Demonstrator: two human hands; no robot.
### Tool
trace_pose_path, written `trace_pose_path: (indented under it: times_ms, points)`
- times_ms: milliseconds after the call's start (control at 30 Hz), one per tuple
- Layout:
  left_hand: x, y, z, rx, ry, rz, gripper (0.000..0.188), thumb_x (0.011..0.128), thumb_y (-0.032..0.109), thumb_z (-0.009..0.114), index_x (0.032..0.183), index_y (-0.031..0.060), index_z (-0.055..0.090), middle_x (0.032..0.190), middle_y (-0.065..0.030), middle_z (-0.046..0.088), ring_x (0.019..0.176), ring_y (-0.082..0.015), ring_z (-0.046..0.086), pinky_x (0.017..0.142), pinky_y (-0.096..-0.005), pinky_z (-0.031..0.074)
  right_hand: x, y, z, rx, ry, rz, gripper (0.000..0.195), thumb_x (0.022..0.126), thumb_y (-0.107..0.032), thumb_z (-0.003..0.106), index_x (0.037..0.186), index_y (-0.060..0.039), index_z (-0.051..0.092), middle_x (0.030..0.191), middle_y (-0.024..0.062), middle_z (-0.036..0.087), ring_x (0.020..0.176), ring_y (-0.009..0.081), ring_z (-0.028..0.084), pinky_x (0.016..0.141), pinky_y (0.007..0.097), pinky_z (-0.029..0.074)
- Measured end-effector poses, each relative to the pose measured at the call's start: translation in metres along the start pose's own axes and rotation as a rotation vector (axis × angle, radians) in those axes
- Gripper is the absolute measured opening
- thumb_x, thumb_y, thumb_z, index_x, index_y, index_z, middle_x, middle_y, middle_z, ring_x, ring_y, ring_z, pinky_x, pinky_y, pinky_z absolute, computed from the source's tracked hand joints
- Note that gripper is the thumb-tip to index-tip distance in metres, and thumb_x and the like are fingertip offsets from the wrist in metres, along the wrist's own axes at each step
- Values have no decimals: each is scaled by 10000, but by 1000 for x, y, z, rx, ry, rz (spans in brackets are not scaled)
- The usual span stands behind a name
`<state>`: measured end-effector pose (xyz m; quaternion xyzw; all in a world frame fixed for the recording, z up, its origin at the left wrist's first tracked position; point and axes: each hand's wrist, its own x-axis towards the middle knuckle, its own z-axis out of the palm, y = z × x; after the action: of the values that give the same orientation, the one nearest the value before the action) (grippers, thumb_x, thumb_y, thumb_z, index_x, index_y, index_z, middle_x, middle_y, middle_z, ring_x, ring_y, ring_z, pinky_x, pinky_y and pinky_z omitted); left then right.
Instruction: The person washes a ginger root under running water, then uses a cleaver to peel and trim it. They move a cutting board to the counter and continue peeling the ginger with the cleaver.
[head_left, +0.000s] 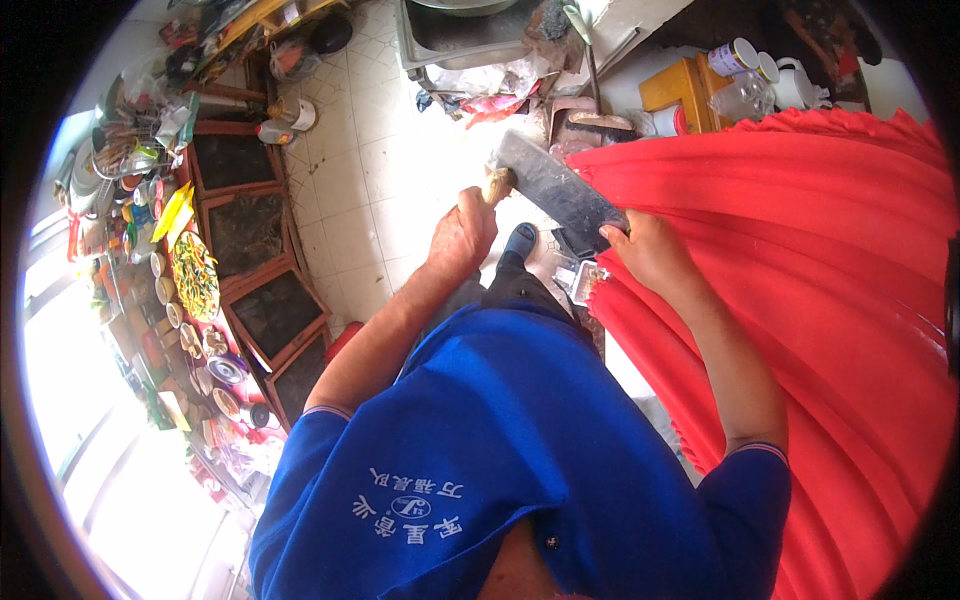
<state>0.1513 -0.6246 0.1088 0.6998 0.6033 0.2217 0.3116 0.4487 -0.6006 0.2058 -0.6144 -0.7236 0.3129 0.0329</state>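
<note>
A Chinese cleaver (559, 187) with a broad, dull grey blade is held out in front of my body, above the floor. My left hand (465, 232) is closed around its short wooden handle (498, 185). At the blade's other end, my right hand (645, 244) pinches a corner between thumb and fingers. The blade slants down from upper left to right. Just beyond my right hand hangs a gathered red cloth (787, 247). Below the blade, one foot in a blue slipper (520, 240) shows on the floor.
Along the left runs a crowded counter with an oval colourful platter (195, 276) above dark-panelled cabinet doors (247, 225). Ahead stand a metal sink (420, 51), a broom (600, 120) and plastic bags (487, 79). Mugs (733, 57) and jugs (292, 112) are farther off. Pale tiles (352, 165) cover the floor.
</note>
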Motion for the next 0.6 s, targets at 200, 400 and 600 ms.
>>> trace_pose_path:
  times_ms: [200,400,600]
  points:
    - [0,-18,18,279,-5,234,304,928,96,557,1164,-32,414,881,-259,552,671,-420,655,591,-510,558,4,-7,-5,-292,15,-11,289,921,-318,678,893,-37,618,728,200,676,704,413,678,618,525,520]
    - [4,8,2,223,-49,100,259,923,80,550,1145,-31,473,996,-238,492,641,-392,647,567,-500,559,2,-8,-1,-287,48,-25,286,935,-333,656,897,-52,622,724,194,675,697,413,677,622,533,523]
    - [-11,-4,11,288,-131,57,506,895,52,532,1384,63,402,1031,-230,516,721,-422,645,617,-510,562,5,33,2,-304,110,98,265,952,-293,639,882,-40,607,729,217,666,709,420,672,603,528,516]
